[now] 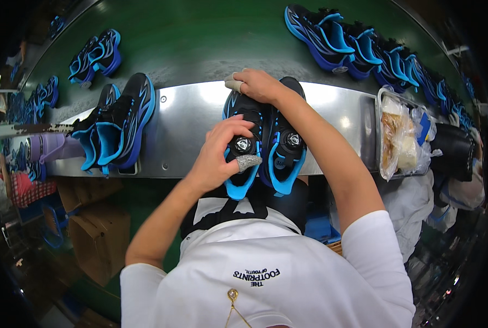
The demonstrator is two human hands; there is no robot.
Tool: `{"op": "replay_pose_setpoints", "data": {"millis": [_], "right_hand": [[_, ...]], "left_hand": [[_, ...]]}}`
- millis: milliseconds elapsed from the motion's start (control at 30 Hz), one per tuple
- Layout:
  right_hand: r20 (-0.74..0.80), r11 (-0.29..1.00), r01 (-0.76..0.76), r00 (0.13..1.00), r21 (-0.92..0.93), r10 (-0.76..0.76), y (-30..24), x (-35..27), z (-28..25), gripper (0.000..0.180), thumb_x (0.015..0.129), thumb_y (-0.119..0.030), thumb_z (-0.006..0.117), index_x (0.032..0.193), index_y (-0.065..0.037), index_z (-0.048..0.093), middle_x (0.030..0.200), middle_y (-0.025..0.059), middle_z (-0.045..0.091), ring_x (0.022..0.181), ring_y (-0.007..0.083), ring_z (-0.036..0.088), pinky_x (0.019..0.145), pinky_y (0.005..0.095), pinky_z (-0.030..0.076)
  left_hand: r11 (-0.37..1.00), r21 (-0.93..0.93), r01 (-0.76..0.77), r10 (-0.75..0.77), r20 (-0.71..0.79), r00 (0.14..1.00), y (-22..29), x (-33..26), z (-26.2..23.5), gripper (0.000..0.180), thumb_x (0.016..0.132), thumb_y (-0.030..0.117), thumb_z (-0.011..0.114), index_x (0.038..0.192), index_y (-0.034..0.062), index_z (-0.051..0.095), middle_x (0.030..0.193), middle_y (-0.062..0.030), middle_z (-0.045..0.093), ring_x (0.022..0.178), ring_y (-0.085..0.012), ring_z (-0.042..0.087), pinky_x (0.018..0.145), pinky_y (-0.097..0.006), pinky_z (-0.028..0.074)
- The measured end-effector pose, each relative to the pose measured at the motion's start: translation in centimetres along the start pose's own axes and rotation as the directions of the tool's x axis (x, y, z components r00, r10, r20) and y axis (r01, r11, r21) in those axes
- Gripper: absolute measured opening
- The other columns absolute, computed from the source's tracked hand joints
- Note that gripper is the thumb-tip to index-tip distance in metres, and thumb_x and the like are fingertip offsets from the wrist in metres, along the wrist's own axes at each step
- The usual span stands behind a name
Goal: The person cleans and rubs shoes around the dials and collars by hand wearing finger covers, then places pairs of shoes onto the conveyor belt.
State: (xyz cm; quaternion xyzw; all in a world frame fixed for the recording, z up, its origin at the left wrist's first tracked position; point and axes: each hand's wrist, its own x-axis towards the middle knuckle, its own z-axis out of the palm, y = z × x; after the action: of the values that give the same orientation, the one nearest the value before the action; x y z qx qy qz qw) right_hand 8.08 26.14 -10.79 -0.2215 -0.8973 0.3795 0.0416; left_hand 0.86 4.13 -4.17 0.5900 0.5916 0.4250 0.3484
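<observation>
A pair of black sneakers with bright blue collars and round dials on the tongues lies before me on the metal ledge, toes pointing away. My left hand [224, 147] is closed around the upper of the left sneaker [251, 117], fingers and thumb on either side of its dial. Over that same shoe's toe my right hand [259, 86] is curled, its fingertips at the outer side. The right sneaker [279, 128] stands close beside it, partly covered by my right forearm. Pale covers wrap my left thumb and at least one right finger.
Another sneaker pair [124, 123] stands on the ledge [186, 131] at left. More sneakers [358, 49] line the green surface [200, 38] beyond. At right are a metal tray [379, 131] with plastic-wrapped items and a black cylinder [454, 150]. Cardboard boxes [99, 235] sit below left.
</observation>
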Motion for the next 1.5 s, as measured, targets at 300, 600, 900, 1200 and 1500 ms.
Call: {"op": "replay_pose_setpoints", "data": {"millis": [300,600,900,1200,1500], "right_hand": [[0.040,0.997,0.025,0.999,0.074,-0.029,-0.6,0.4,-0.3,0.039,0.093,-0.042,0.055,0.113,-0.012,0.069,0.106,0.0205,0.068,0.104,0.0386,0.061,0.092,0.0444,0.046],[-0.400,0.989,0.141,0.904,-0.052,-0.150,0.0,-1.2,-1.6,0.035,0.088,-0.037,0.064,0.113,-0.012,0.069,0.109,0.0192,0.065,0.102,0.0375,0.061,0.091,0.0423,0.048],[-0.079,0.986,0.138,0.986,-0.097,-0.146,-11.6,-14.8,-3.4,0.077,0.070,-0.044,0.081,0.128,0.001,0.056,0.128,0.0202,0.054,0.118,0.0376,0.049,0.099,0.0421,0.039],[-0.074,0.969,0.013,0.997,-0.247,-0.032,-10.9,-14.3,-0.9,0.056,0.066,-0.030,0.078,0.113,-0.002,0.064,0.114,0.0110,0.063,0.104,0.0288,0.059,0.088,0.0400,0.046],[-0.128,0.942,0.024,0.989,-0.334,-0.070,-11.9,-14.4,0.2,0.063,0.063,-0.019,0.080,0.121,-0.004,0.061,0.125,0.0081,0.060,0.110,0.0243,0.055,0.091,0.0364,0.041]], "left_hand": [[0.994,-0.094,-0.053,0.081,0.327,0.942,-0.6,2.3,-3.2,0.026,0.078,0.014,0.071,0.102,0.0079,0.063,0.118,-0.0070,0.066,0.134,-0.0332,0.045,0.110,-0.044,0.035],[0.960,-0.263,0.099,-0.057,0.162,0.985,-0.2,1.4,-2.3,0.027,0.087,0.007,0.063,0.114,0.0054,0.065,0.120,-0.0077,0.065,0.126,-0.0240,0.052,0.101,-0.034,0.039],[0.887,0.456,0.076,-0.202,0.234,0.951,4.0,2.6,-3.7,0.026,0.080,0.023,0.070,0.094,0.0023,0.062,0.085,-0.0140,0.062,0.086,-0.0338,0.062,0.076,-0.041,0.052],[0.749,0.653,-0.113,-0.302,0.488,0.819,3.9,5.3,-3.7,0.029,0.071,0.029,0.071,0.085,0.0044,0.066,0.084,-0.0138,0.067,0.084,-0.0345,0.065,0.074,-0.045,0.052],[0.797,0.566,-0.211,-0.092,0.460,0.883,1.8,3.9,-4.6,0.022,0.065,0.022,0.069,0.071,0.0037,0.059,0.069,-0.0118,0.060,0.066,-0.0332,0.060,0.060,-0.042,0.047]]}}
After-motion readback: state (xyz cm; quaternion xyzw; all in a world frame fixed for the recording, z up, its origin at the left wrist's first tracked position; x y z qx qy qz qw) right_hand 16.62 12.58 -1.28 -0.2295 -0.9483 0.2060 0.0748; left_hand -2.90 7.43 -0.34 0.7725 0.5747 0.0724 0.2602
